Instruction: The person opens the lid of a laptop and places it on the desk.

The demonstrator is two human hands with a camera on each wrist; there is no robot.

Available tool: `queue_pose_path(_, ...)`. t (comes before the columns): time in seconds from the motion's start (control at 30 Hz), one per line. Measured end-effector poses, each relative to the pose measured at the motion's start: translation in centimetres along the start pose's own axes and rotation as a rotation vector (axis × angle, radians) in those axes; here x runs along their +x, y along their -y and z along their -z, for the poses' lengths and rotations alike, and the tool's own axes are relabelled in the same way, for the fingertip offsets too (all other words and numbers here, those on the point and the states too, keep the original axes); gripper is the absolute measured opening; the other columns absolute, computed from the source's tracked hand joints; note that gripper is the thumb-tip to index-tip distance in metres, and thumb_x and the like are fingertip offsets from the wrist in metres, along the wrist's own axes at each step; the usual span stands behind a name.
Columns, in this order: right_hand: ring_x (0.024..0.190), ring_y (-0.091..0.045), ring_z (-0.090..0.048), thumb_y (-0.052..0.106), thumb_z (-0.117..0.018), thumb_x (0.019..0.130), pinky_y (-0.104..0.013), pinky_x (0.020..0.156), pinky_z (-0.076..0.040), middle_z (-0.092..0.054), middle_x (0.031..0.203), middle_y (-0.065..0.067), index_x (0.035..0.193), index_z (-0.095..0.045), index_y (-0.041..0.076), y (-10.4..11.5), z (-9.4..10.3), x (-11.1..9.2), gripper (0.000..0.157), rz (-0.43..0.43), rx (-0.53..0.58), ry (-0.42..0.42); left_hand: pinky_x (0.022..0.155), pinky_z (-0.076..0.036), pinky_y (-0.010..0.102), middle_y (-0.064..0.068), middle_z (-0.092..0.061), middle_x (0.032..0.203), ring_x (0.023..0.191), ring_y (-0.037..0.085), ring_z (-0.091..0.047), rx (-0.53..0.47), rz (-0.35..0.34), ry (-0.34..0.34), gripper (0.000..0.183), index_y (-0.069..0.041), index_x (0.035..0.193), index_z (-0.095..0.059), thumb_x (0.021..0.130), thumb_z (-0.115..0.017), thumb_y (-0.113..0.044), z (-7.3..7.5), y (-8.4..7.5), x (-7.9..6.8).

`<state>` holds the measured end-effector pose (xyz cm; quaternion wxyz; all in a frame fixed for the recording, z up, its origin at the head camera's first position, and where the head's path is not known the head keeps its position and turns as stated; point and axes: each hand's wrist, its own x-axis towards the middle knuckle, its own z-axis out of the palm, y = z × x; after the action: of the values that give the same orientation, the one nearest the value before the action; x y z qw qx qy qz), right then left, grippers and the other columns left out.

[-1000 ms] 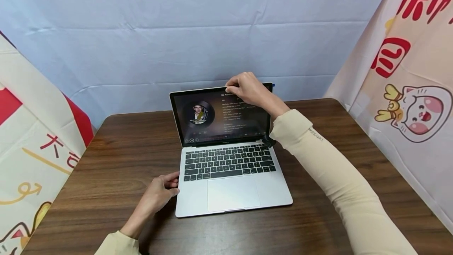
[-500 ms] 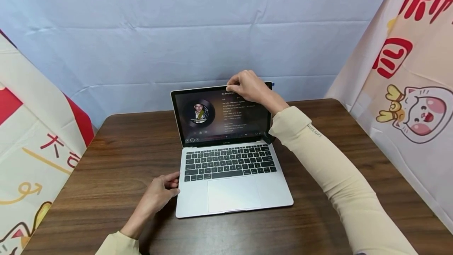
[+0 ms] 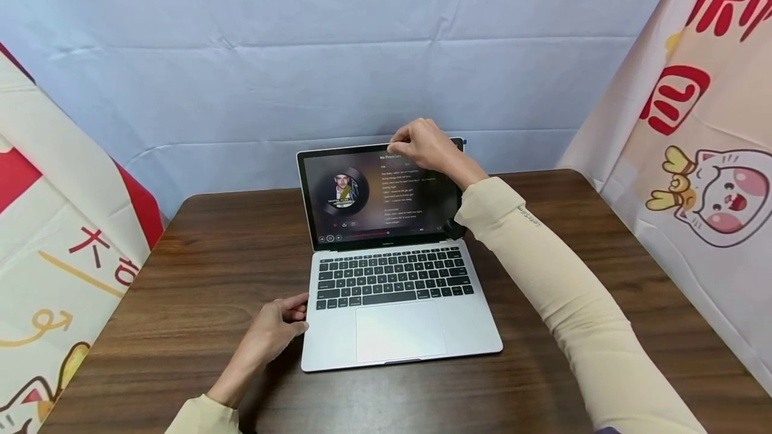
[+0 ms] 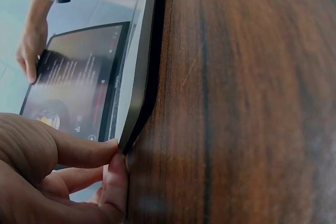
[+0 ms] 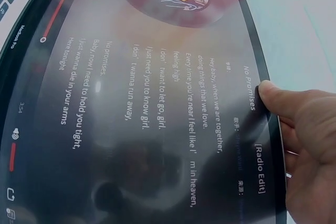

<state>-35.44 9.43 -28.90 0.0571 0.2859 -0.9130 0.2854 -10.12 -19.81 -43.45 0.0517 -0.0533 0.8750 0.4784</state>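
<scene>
A silver laptop [image 3: 401,332] stands unfolded on the wooden table, its black keys facing up. Its lit screen [image 3: 404,206] displays a music player with song lyrics and a round record picture. My right hand [image 3: 425,146] pinches the lid's top edge, the thumb on the front side in the right wrist view and the other fingers behind it, partly hidden. Low on the left side, my left hand [image 3: 274,330] pinches the edge of the laptop base. Thumb and fingertips meet at that edge in the left wrist view.
The brown wooden table [image 3: 199,273] spreads around the laptop. A pale blue cloth [image 3: 289,52] hangs behind its back edge. Printed cloths with red characters and cartoon animals hang at the left [image 3: 66,273] and right [image 3: 681,126].
The laptop lid has tilted a little further back, with my right hand still gripping its top edge. My left hand stays at the base's left edge.
</scene>
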Motion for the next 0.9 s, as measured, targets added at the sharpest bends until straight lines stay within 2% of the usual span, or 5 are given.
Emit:
queue_pose_path(0.17, 0.065, -0.02, -0.058, 0.021, -0.07, 0.101, -0.035, 0.07, -0.044, -0.078, 0.103, -0.011, 0.111, -0.081, 0.006, -0.3, -0.3, 0.2, 0.022, -0.011, -0.002, -0.026, 0.072, -0.051, 0.022, 0.017, -0.063, 0.111, 0.097, 0.024, -0.061, -0.001, -0.007, -0.004, 0.05, 0.011, 0.134, -0.063, 0.084, -0.069, 0.015, 0.0, 0.0, -0.1)
queue_pose_path(0.5, 0.09, -0.022, -0.066, 0.032, -0.077, 0.096, -0.041, 0.082, -0.051, -0.077, 0.107, -0.009, 0.108, -0.083, 0.008, -1.3, -0.8, 0.7, 0.028, -0.077, -0.047, -0.082, 0.073, -0.051, 0.021, 0.017, -0.064, 0.111, 0.097, 0.024, -0.061, -0.008, -0.027, -0.007, 0.05, 0.011, 0.133, -0.063, 0.083, -0.069, 0.015, 0.0, 0.2, -0.1)
queue_pose_path(0.67, 0.089, -0.021, -0.066, 0.032, -0.078, 0.094, -0.039, 0.085, -0.051, -0.078, 0.103, -0.009, 0.107, -0.083, 0.007, -1.6, -1.0, 0.9, 0.029, -0.085, -0.012, -0.103, 0.073, -0.051, 0.021, 0.017, -0.064, 0.11, 0.096, 0.024, -0.062, -0.004, -0.028, -0.01, 0.05, 0.011, 0.133, -0.064, 0.083, -0.068, 0.015, 0.0, 0.3, -0.1)
queue_pose_path(0.9, 0.086, -0.021, -0.066, 0.036, -0.08, 0.092, -0.039, 0.081, -0.051, -0.078, 0.102, -0.008, 0.107, -0.083, 0.009, -1.7, -1.0, 0.8, 0.03, -0.117, -0.009, -0.132, 0.073, -0.051, 0.021, 0.016, -0.065, 0.11, 0.097, 0.024, -0.062, -0.002, -0.025, -0.011, 0.051, 0.011, 0.133, -0.064, 0.083, -0.068, 0.015, 0.1, 0.1, 0.0)
